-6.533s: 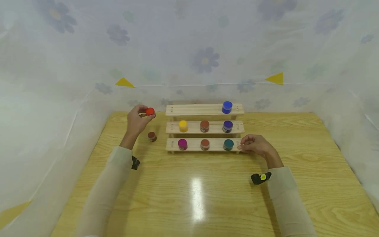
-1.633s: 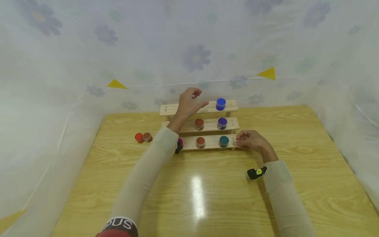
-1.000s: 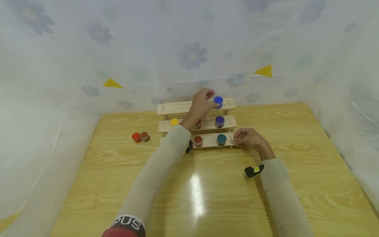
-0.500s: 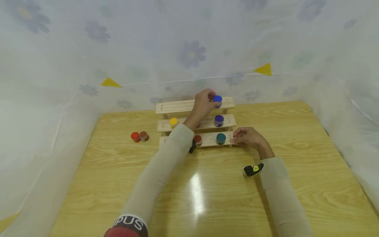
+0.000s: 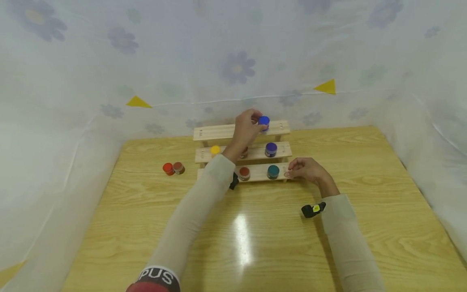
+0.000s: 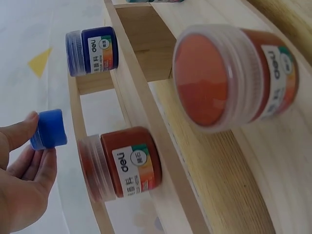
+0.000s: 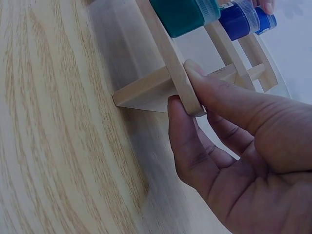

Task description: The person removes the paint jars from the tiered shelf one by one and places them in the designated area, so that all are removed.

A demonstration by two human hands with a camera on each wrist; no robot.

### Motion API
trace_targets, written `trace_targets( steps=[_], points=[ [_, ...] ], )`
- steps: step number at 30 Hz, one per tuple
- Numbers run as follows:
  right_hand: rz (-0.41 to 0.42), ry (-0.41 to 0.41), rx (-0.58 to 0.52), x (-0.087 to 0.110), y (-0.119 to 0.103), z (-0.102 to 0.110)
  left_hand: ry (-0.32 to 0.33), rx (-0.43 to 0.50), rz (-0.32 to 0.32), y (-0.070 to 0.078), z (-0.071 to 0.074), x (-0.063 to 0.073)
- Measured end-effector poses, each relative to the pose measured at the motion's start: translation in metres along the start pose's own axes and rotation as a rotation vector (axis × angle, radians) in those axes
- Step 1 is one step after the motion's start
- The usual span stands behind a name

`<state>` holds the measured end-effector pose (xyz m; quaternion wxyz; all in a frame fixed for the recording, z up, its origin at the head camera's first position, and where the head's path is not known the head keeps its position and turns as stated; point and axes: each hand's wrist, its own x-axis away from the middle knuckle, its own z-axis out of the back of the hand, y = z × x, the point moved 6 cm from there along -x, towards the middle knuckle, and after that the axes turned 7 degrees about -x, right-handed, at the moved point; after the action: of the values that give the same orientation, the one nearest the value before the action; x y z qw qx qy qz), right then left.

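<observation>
The left hand (image 5: 245, 129) reaches over the wooden rack (image 5: 233, 132) and pinches the blue jar (image 5: 264, 121) at the top shelf, thumb and fingertips closed narrowly round its lid; the left wrist view shows the same jar (image 6: 48, 129) held at the fingertips, clear of the jars below. Whether its base rests on the shelf cannot be told. The right hand (image 5: 305, 170) grips the right end of the lowest shelf, thumb above and fingers (image 7: 187, 141) beneath the board, which steadies the rack on the worktop (image 5: 255, 235). In my judgement this brace should be held firm while the jar is handled, as the rack is light and stepped. The pinch sits on the lid alone, so the jar should be kept upright and carried straight up before any sideways travel. The forearm crosses the middle shelf close above a brown jar (image 6: 122, 163) and beside the purple jar (image 5: 270, 149); the wrist needs height to avoid brushing them. A yellow jar (image 5: 215, 150), a second brown jar (image 5: 244, 173) and a green jar (image 5: 273, 171) stand on the shelves. A red jar (image 5: 168, 168) and a further brown one (image 5: 178, 167) stand touching on the worktop, left of the rack.
</observation>
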<state>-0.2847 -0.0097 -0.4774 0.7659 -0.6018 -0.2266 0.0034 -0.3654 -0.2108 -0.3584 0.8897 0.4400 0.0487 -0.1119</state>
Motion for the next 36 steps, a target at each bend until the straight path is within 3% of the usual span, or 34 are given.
trace_targets(
  steps=[6, 11, 16, 27, 36],
  points=[
    [0.002, -0.011, 0.009, 0.000, 0.000, 0.001, 0.018, -0.009, 0.005, 0.001, 0.007, 0.001],
    [-0.002, -0.014, 0.001, -0.001, 0.000, 0.003, 0.044, 0.002, -0.040, 0.008, 0.014, 0.004],
    [-0.007, -0.014, 0.000, -0.003, 0.000, 0.005, 0.061, 0.035, -0.046, 0.011, 0.026, 0.007],
    [-0.004, -0.022, -0.007, -0.005, 0.001, 0.009, 0.092, 0.023, -0.068, -0.005, 0.055, 0.009],
    [-0.016, -0.031, -0.008, -0.005, 0.004, 0.015, 0.129, -0.008, -0.093, -0.020, 0.077, 0.020]
  ],
)
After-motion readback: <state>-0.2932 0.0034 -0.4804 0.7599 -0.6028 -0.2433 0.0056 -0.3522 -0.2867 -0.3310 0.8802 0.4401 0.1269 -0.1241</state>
